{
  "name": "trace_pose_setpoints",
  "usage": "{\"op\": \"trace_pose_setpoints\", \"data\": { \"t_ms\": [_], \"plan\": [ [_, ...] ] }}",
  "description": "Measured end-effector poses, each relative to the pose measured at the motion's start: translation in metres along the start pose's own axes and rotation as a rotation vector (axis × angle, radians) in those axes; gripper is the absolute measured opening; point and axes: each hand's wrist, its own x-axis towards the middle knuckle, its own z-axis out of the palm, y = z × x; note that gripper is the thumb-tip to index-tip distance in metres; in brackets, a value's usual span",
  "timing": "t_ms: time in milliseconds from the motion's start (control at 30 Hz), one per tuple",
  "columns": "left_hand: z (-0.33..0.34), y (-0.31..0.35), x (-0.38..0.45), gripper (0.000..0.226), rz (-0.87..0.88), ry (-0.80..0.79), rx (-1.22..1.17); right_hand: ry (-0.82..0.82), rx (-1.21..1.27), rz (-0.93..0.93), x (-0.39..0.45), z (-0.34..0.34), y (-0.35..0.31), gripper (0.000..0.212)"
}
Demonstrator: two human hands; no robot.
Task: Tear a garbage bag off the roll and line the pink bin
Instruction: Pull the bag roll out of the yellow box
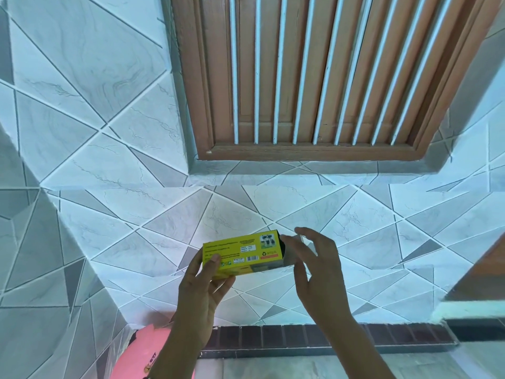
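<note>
The yellow box (pixel 241 254) is held level in front of the tiled wall (pixel 82 105), its long axis running left to right; the left hand (pixel 203 291) is closed round its left end; the right hand (pixel 314 265), the nearer to the opened right end, pinches the end flap (pixel 293 251) there; no roll can be seen, though presumably inside, to be drawn out rightward; the pink bin (pixel 147 354) is below, beside the left forearm.

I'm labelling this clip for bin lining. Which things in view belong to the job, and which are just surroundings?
Job:
yellow box, held in the left hand
right hand, fingers at the box's open end flap
pink bin, lower left

Surroundings:
wooden louvred window
tiled wall
dark brick ledge
</note>
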Motion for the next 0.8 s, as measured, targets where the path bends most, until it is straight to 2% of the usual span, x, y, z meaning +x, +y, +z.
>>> {"op": "trace_pose_setpoints", "data": {
  "t_ms": [67, 167, 200, 333, 433, 667, 733, 800],
  "plan": [
    [0.0004, -0.0004, 0.001, 0.043, 0.007, -0.007, 0.001, -0.007, 0.005, -0.023, 0.0, 0.0002, -0.0011, 0.047],
    [0.0018, 0.0024, 0.0023, 0.075, 0.017, -0.002, 0.025, -0.014, 0.049, -0.001, -0.0018, -0.0008, -0.0013, 0.033],
    [0.001, 0.0013, 0.0032, 0.075, 0.021, 0.001, 0.027, -0.011, 0.059, 0.009, -0.0022, -0.0011, -0.0015, 0.027],
    [0.0013, -0.0017, 0.0051, 0.052, 0.034, 0.016, 0.002, -0.011, 0.124, 0.06, -0.0039, -0.0015, -0.0024, 0.014],
    [0.0027, -0.0003, 0.0048, 0.039, 0.033, 0.029, -0.009, -0.033, 0.189, 0.093, -0.0062, -0.0032, -0.004, 0.021],
    [0.002, -0.0029, 0.0075, 0.038, 0.018, 0.028, 0.04, -0.112, 0.358, 0.246, -0.0047, 0.0007, -0.0025, 0.023],
    [0.0022, -0.0008, 0.0079, 0.047, 0.027, 0.046, 0.055, -0.167, 0.436, 0.366, -0.0024, 0.0012, -0.0018, 0.023],
    [0.0045, 0.0032, 0.0074, 0.072, 0.048, 0.042, 0.084, -0.241, 0.52, 0.509, 0.0001, 0.0028, 0.0009, 0.028]
  ]
}}
